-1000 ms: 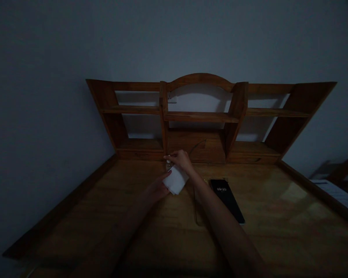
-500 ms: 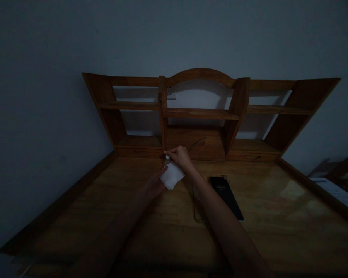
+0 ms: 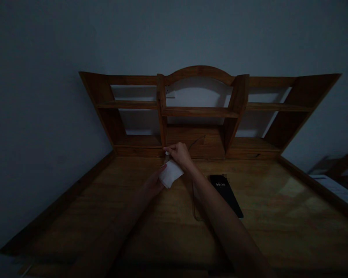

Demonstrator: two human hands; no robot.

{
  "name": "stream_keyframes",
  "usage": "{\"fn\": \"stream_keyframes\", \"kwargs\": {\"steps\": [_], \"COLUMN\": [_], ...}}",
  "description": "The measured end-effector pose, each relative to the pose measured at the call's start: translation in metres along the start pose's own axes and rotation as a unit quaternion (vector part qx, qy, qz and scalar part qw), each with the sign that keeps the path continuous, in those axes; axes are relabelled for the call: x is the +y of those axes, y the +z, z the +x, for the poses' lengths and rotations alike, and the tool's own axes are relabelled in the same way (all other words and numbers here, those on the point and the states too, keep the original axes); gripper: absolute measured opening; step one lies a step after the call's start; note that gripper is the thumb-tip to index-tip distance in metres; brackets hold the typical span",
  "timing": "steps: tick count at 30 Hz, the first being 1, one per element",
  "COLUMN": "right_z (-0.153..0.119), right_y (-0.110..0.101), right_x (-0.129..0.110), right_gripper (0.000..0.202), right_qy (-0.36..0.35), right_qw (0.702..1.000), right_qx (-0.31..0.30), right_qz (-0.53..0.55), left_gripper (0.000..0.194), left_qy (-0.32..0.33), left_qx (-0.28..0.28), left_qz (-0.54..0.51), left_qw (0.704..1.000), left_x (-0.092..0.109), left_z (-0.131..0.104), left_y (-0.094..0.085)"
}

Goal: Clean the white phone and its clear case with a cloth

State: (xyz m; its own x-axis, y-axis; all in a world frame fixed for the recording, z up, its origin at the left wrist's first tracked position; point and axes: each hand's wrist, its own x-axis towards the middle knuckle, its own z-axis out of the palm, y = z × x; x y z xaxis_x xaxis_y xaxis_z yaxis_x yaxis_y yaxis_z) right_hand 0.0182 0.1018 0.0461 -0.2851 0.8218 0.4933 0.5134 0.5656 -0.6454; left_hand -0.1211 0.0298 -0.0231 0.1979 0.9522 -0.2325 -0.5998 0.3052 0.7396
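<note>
Near the middle of the wooden desk (image 3: pixel 118 216), my left hand (image 3: pixel 156 180) is closed on a folded white cloth or tissue (image 3: pixel 171 173). My right hand (image 3: pixel 177 153) pinches the small white top (image 3: pixel 167 153) of a little object that stands up from the cloth's upper edge. The object's lower part is clear or dark and too dim to make out. Right of my right forearm lies a black phone (image 3: pixel 227 197) with its screen showing 09:20.
A wooden shelf unit (image 3: pixel 201 112) stands along the desk's back edge against the wall. A thin outlined item (image 3: pixel 195 210) lies partly under my right forearm. Papers (image 3: pixel 336 189) are beyond the desk's right edge.
My right hand has risen slightly with the white top, and more of the small object shows above the cloth. The phone's time display is now brighter. The view has shifted a little.
</note>
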Motion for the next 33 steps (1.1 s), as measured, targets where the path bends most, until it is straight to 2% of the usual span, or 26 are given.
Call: {"fn": "stream_keyframes", "kwargs": {"steps": [7, 13, 15, 18, 20, 22, 28, 33], "right_z": [0.003, 0.009, 0.008, 0.005, 0.003, 0.002, 0.004, 0.005], "right_y": [-0.017, -0.065, -0.080, -0.093, -0.095, -0.093, -0.080, -0.077], "right_x": [-0.016, -0.032, -0.031, -0.026, -0.022, -0.018, -0.010, -0.006], "right_gripper": [0.029, 0.041, 0.045, 0.047, 0.045, 0.044, 0.040, 0.038], "right_qy": [-0.006, -0.021, -0.020, -0.025, -0.023, -0.017, -0.005, -0.011], "right_qw": [1.000, 0.996, 0.996, 0.993, 0.988, 0.986, 0.983, 0.982], "right_qx": [0.018, 0.079, 0.058, -0.040, -0.095, -0.114, -0.121, -0.115], "right_qz": [0.005, 0.036, 0.066, 0.107, 0.122, 0.124, 0.140, 0.151], "left_gripper": [0.025, 0.025, 0.027, 0.029, 0.031, 0.033, 0.035, 0.035], "left_qy": [0.002, -0.007, -0.001, 0.020, 0.026, 0.024, 0.023, 0.014], "left_qx": [-0.005, -0.018, -0.028, -0.039, -0.046, -0.045, -0.044, -0.044], "left_qz": [0.011, -0.047, -0.056, -0.075, -0.080, -0.084, -0.095, -0.098], "left_qw": [1.000, 0.999, 0.998, 0.996, 0.995, 0.995, 0.994, 0.994], "left_x": [0.000, -0.002, 0.000, 0.005, 0.008, 0.010, 0.011, 0.010], "left_z": [-0.003, 0.000, 0.000, -0.003, -0.006, -0.008, -0.011, -0.011], "left_y": [0.002, 0.000, 0.003, 0.010, 0.013, 0.015, 0.016, 0.016]}}
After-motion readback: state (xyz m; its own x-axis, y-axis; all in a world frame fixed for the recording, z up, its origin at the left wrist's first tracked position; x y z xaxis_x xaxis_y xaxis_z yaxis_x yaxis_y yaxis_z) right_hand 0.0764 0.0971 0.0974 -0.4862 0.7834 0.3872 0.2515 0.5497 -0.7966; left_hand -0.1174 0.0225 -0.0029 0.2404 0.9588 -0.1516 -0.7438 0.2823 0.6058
